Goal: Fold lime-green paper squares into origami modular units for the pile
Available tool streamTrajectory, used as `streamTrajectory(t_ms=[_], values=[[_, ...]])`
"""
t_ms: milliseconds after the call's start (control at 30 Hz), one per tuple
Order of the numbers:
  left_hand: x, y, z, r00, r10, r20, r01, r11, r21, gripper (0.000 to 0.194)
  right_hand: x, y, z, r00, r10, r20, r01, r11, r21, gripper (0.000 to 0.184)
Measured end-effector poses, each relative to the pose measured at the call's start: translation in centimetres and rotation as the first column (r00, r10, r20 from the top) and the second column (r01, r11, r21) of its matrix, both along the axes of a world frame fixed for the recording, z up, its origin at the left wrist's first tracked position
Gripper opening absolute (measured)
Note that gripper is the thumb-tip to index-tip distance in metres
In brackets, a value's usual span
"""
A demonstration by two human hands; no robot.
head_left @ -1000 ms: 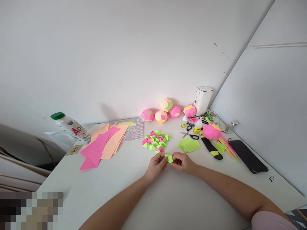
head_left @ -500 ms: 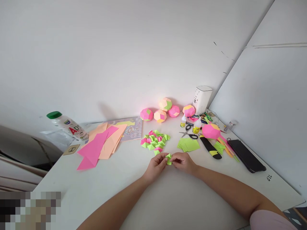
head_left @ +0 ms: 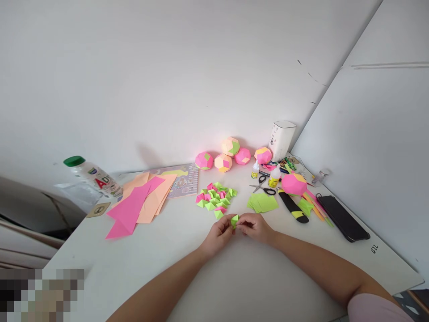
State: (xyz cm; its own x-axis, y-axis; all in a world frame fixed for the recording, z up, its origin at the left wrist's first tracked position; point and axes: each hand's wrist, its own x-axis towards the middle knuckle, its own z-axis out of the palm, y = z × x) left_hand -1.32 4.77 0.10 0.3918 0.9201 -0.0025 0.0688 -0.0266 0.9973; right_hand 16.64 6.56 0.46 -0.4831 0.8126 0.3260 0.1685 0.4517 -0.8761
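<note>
Between my two hands is a small folded piece of green paper (head_left: pixel 234 220), held just above the table. My left hand (head_left: pixel 219 232) pinches its left side, fingers closed. On the right side, my right hand (head_left: pixel 255 227) grips the edge with thumb and fingertips. Right behind my left hand lies a pile of small folded green and pink paper pieces (head_left: pixel 214 197). Beyond my right hand is a stack of flat green paper squares (head_left: pixel 263 203). Black-handled scissors (head_left: pixel 264 188) lie open behind that stack.
Several paper balls (head_left: pixel 223 162) sit by the wall, another (head_left: pixel 294 184) nearer. Glue bottles (head_left: pixel 275 177), a utility knife (head_left: pixel 293 205) and a black phone (head_left: pixel 342 218) lie right. Pink and peach sheets (head_left: pixel 137 208) and a green-capped bottle (head_left: pixel 92 174) are left.
The green paper piece has turned a little in my fingers and now shows a pointed, folded shape. Both hands stay in nearly the same place; the view has shifted slightly.
</note>
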Motion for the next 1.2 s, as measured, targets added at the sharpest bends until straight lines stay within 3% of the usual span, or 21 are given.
streamTrajectory(t_ms=[400, 667, 800, 967, 1200], values=[[0.0, -0.4, 0.7, 0.994, -0.082, -0.071, 0.086, 0.994, 0.062, 0.04, 0.1, -0.1, -0.5, 0.996, -0.068, -0.062, 0.05, 0.964, -0.261, 0.027], [0.0, -0.1, 0.6, 0.998, -0.001, 0.068, 0.006, 0.998, -0.069, 0.04, 0.2, 0.1, 0.3, 0.988, -0.026, -0.152, -0.04, 0.909, -0.415, 0.024], [0.1, -0.1, 0.6, 0.995, 0.004, 0.101, 0.002, 0.998, -0.059, 0.039, 0.1, 0.0, 0.6, 0.996, 0.025, -0.084, -0.054, 0.926, -0.372, 0.018], [0.3, -0.4, 0.2, 1.0, -0.01, 0.028, 0.008, 0.999, 0.049, 0.039, -0.1, 0.0, 0.3, 0.993, 0.024, 0.117, -0.005, 0.987, -0.162, 0.005], [0.3, -0.6, 0.0, 0.994, -0.036, -0.1, 0.053, 0.983, 0.175, 0.038, -0.2, -0.2, 0.0, 0.989, 0.001, 0.151, 0.011, 0.997, -0.078, 0.006]])
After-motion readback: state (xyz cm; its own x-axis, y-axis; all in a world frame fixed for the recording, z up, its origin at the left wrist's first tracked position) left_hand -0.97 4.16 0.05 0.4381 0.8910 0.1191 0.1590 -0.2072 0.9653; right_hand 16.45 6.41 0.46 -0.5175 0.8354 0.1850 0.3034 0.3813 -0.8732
